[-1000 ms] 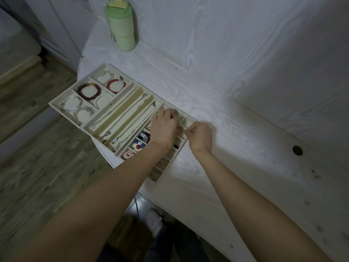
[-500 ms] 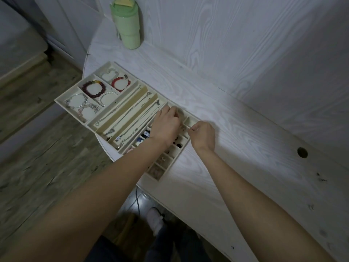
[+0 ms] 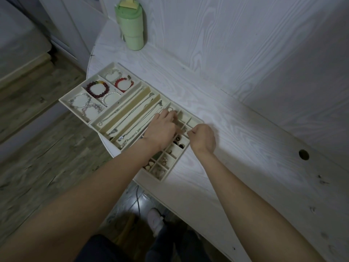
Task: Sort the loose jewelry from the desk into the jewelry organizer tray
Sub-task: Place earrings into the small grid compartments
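Jewelry organizer tray (image 3: 75, 97) sits at the bench's (image 3: 245, 167) left edge, already holding bracelets, chains and small pieces. Looks like a late placing step: both hands work over the small-cell grid. Right hand (image 3: 203, 139) is curled, fingers pinching a tiny bright piece (image 3: 188, 132), too small to name, just above a grid cell. Left hand (image 3: 162, 129) lies over the neighbouring cells, fingers bent; its grip cannot be told. Next: lower the piece into a free cell and let go.

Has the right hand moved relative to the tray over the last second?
No. The right hand stays at the tray's right edge, by the small compartments.
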Demonstrator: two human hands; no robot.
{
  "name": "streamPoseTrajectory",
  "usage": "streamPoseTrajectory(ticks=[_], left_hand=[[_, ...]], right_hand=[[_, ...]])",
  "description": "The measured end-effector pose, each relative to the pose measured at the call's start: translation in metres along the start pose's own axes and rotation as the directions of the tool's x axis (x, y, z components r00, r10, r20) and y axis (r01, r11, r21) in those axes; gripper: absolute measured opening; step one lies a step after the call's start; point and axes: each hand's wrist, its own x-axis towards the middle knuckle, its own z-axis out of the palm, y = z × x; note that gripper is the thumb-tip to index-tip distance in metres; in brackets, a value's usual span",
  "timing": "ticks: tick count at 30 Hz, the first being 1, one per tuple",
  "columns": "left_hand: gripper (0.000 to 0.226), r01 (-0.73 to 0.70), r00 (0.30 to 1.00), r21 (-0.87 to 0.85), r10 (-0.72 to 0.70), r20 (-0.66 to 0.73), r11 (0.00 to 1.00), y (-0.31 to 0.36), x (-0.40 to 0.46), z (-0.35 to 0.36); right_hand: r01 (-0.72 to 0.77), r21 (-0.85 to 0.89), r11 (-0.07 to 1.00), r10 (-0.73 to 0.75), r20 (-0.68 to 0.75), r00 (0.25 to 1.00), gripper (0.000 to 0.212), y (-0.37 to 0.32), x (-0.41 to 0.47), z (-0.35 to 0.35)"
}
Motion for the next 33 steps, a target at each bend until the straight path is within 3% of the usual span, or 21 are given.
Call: streamPoseTrajectory(ticks=[5,10,13,16,18,20,22,24,28,30,31,33], left_hand=[[0.037,-0.011,1.000,0.018,0.011,0.014,1.000,0.000,0.001,0.003],[0.044,-0.029,0.999,0.016,0.029,0.023,0.999,0.000,0.000,0.002],[0.047,-0.039,0.998,0.010,0.038,0.045,0.999,0.000,0.002,0.004],[0.045,-0.035,0.998,-0.008,0.036,0.047,0.999,0.000,0.006,0.007],[0.043,-0.017,0.998,0.003,0.017,0.053,1.000,0.002,0.009,0.009],[0.043,0.003,0.998,-0.009,-0.002,0.064,1.000,0.005,0.011,0.009],[0.044,0.020,0.997,-0.037,-0.017,0.078,0.999,0.007,0.013,0.008],[0.045,0.031,0.995,-0.071,-0.024,0.095,0.997,0.009,0.015,0.007],[0.049,0.057,0.995,-0.175,-0.042,0.089,0.983,0.010,0.016,0.002],[0.052,0.060,0.996,-0.183,-0.045,0.083,0.981,0.009,0.015,0.003],[0.054,0.062,0.995,-0.186,-0.047,0.085,0.981,0.007,0.015,0.003],[0.055,0.059,0.995,-0.177,-0.044,0.086,0.983,0.005,0.013,0.002]], right_hand=[[0.138,-0.143,0.980,-0.135,0.032,0.990,0.017,0.000,-0.006,-0.010],[0.184,-0.106,0.977,-0.189,-0.035,0.981,0.027,0.006,-0.003,-0.024],[0.168,0.032,0.985,-0.167,-0.035,0.985,0.031,0.016,-0.003,-0.033],[0.043,0.301,0.953,-0.046,0.003,0.999,0.036,0.024,-0.005,-0.036],[-0.128,0.553,0.823,0.079,0.112,0.991,0.032,0.025,-0.005,-0.038],[-0.293,0.763,0.576,0.140,0.261,0.955,0.023,0.025,-0.005,-0.046],[-0.399,0.850,0.343,0.162,0.365,0.917,0.023,0.025,-0.006,-0.055],[-0.444,0.865,0.233,0.182,0.410,0.894,0.025,0.026,-0.006,-0.058],[-0.478,0.844,0.243,0.121,0.462,0.878,0.013,0.023,-0.005,-0.059],[-0.483,0.826,0.291,0.085,0.481,0.873,0.023,0.021,-0.003,-0.060],[-0.468,0.808,0.359,0.074,0.475,0.877,0.027,0.019,-0.002,-0.059],[-0.346,0.706,0.618,0.047,0.406,0.913,0.024,0.016,0.002,-0.056]])
